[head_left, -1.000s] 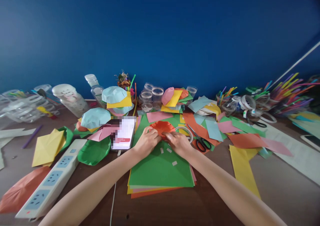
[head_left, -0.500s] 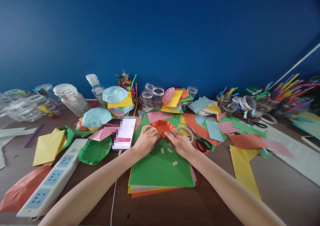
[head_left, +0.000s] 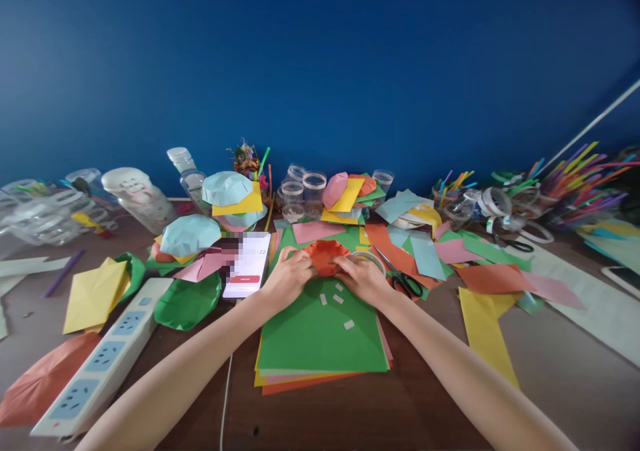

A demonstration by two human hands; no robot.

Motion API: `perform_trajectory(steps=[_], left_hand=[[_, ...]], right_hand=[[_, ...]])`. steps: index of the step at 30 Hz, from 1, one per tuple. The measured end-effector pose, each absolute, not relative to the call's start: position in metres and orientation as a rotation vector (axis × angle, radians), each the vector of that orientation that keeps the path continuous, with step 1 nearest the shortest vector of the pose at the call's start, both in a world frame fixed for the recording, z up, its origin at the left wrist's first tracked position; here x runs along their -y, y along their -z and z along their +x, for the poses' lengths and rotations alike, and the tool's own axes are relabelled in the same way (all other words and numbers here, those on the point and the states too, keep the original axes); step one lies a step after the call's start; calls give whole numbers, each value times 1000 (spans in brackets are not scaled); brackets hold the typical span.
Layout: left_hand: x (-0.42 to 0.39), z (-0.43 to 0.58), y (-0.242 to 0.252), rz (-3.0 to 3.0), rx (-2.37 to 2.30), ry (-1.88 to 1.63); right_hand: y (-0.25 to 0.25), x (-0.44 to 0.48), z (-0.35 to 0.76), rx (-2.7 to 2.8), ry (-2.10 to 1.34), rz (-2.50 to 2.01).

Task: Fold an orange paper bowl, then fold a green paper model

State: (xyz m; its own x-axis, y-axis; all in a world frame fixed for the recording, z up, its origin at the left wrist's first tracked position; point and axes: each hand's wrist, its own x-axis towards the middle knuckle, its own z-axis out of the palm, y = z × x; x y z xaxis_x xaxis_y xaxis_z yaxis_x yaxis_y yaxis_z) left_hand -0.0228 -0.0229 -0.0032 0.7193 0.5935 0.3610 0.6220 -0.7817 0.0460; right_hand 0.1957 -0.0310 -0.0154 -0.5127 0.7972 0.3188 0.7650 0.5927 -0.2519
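Note:
Both of my hands grip a folded orange paper piece (head_left: 325, 256) just above a stack of coloured sheets topped by a green sheet (head_left: 320, 331). My left hand (head_left: 287, 278) pinches its left edge with curled fingers. My right hand (head_left: 363, 276) pinches its right edge the same way. A few small white tape bits (head_left: 349, 324) lie on the green sheet below my hands. A roll of clear tape (head_left: 373, 259) sits partly behind my right hand.
A phone (head_left: 247, 264) lies left of my left hand, black scissors (head_left: 404, 282) right of my right hand. A white power strip (head_left: 100, 358), folded paper shapes, clear jars (head_left: 304, 194), loose coloured sheets and bundles of coloured straws (head_left: 580, 184) crowd the brown table before a blue wall.
My hands have moved slightly apart and up the orange piece, from pressing its front edge to pinching its sides.

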Motion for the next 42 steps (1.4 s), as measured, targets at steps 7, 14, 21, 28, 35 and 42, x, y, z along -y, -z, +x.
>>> perform_trajectory(steps=[7,14,21,28,35,42], left_hand=[[23,-24,0,-2828,1149,576],[37,-12,-3,-2730,1238,700],[39,-7,7,-2748,1084,737],[32,-12,6,-2792,1182,642],[31,-11,5,-2818,1164,609],[31,-11,4,-2825,1208,611]], right_hand=[[17,26,207,2425,64,-1092],[14,28,204,2420,24,-1102],[6,38,189,2429,-114,-1115],[10,37,195,2353,-101,-1087],[6,38,191,2258,-271,-1188],[2,40,189,2255,-202,-1164]])
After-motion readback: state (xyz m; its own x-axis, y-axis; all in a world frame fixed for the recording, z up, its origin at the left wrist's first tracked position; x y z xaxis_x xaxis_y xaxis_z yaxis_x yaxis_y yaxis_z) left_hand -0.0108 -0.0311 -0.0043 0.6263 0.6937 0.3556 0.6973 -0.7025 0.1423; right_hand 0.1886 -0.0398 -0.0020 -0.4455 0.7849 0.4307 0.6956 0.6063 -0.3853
